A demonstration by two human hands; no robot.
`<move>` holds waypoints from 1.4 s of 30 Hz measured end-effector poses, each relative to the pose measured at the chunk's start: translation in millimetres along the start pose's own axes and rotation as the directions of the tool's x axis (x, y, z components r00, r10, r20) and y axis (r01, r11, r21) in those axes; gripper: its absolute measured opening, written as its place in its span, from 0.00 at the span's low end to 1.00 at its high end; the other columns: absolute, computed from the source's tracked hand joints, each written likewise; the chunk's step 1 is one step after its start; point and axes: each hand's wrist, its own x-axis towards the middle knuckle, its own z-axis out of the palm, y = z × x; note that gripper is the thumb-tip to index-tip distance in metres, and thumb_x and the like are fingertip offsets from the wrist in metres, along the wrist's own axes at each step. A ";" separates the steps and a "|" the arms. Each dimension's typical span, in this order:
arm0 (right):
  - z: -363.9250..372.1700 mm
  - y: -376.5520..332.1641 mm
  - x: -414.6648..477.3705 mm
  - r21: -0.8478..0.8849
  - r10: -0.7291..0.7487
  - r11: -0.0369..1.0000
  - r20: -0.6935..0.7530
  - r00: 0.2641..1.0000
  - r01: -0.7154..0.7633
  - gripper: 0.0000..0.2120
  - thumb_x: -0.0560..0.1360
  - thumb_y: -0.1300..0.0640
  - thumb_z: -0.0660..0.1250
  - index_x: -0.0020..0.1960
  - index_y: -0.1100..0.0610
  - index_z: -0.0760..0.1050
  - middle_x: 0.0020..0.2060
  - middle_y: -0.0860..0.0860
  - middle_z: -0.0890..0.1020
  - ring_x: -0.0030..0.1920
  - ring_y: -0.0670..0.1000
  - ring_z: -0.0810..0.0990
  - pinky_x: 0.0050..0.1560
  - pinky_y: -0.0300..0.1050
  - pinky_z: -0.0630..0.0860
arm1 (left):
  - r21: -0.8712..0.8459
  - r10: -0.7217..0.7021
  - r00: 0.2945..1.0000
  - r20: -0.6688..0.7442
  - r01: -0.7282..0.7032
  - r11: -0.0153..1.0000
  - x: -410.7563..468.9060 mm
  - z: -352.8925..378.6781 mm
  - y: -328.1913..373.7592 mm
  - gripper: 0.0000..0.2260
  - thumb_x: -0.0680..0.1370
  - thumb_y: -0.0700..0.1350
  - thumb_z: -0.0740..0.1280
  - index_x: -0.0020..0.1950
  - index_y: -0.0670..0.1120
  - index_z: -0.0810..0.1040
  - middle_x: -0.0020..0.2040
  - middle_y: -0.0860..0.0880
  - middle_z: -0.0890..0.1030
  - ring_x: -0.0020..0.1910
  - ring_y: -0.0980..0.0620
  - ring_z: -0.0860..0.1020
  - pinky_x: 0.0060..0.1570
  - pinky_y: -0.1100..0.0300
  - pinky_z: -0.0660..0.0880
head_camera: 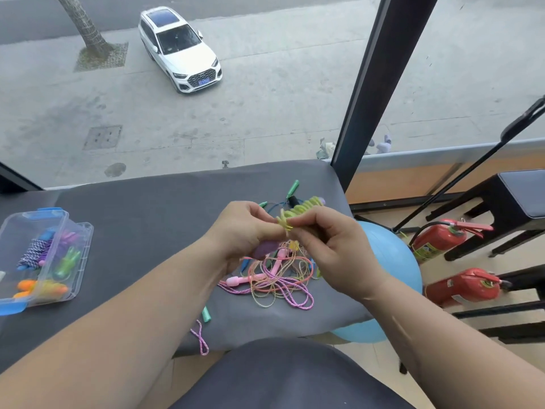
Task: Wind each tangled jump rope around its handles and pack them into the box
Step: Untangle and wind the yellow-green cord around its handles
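Pinching a yellow-green plastic jump rope (298,212), coiled tightly round purple handles, the left hand (244,231) and right hand (327,246) hold it above tangled pink cords (280,278).

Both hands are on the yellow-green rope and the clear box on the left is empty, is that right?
Not quite. The clear box is not empty: the head view shows several wound ropes inside. The left hand and right hand do hold the yellow-green rope.
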 end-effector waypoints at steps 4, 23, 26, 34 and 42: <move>0.7 -2.1 9.2 0.152 0.130 0.979 0.056 0.990 -0.137 0.07 0.77 0.69 0.69 0.48 0.59 0.82 0.39 0.50 0.85 0.42 0.49 0.83 0.45 0.43 0.79 | 0.570 0.273 0.957 -0.093 -0.174 0.803 3.8 3.0 -3.1 0.12 0.61 0.50 0.79 0.36 0.48 0.78 0.35 0.54 0.81 0.39 0.54 0.81 0.38 0.57 0.78; -21.2 -8.9 39.8 0.846 0.598 0.429 -0.002 0.802 -0.318 0.07 0.81 0.66 0.61 0.53 0.66 0.77 0.33 0.55 0.76 0.28 0.44 0.68 0.27 0.34 0.64 | 0.691 0.650 0.667 0.363 -0.661 0.292 17.1 10.3 -20.0 0.08 0.65 0.45 0.74 0.35 0.46 0.75 0.36 0.49 0.75 0.31 0.48 0.70 0.34 0.62 0.69; -19.3 -10.5 49.4 0.844 0.598 0.399 0.058 0.800 -0.359 0.07 0.81 0.66 0.61 0.53 0.66 0.77 0.33 0.55 0.76 0.28 0.44 0.70 0.26 0.33 0.66 | 0.625 0.664 0.622 0.415 -0.725 0.289 17.5 13.9 -29.1 0.08 0.70 0.49 0.67 0.38 0.44 0.79 0.38 0.49 0.77 0.32 0.45 0.75 0.35 0.56 0.76; -7.5 -14.0 52.4 0.752 0.486 0.521 0.127 0.865 -0.403 0.08 0.81 0.66 0.61 0.56 0.68 0.77 0.34 0.56 0.77 0.30 0.45 0.70 0.29 0.34 0.66 | 0.524 0.728 0.593 0.343 -0.764 0.376 15.9 13.2 -30.5 0.13 0.66 0.53 0.67 0.37 0.43 0.80 0.38 0.49 0.77 0.32 0.48 0.75 0.34 0.55 0.76; -7.1 -17.3 8.5 0.483 0.318 0.807 0.131 0.939 -0.340 0.08 0.79 0.68 0.65 0.53 0.61 0.81 0.35 0.56 0.82 0.33 0.49 0.71 0.33 0.36 0.70 | 0.172 0.401 0.916 -0.023 -0.392 0.904 23.6 -11.0 -23.2 0.14 0.62 0.37 0.82 0.36 0.47 0.79 0.35 0.53 0.84 0.35 0.58 0.81 0.37 0.65 0.78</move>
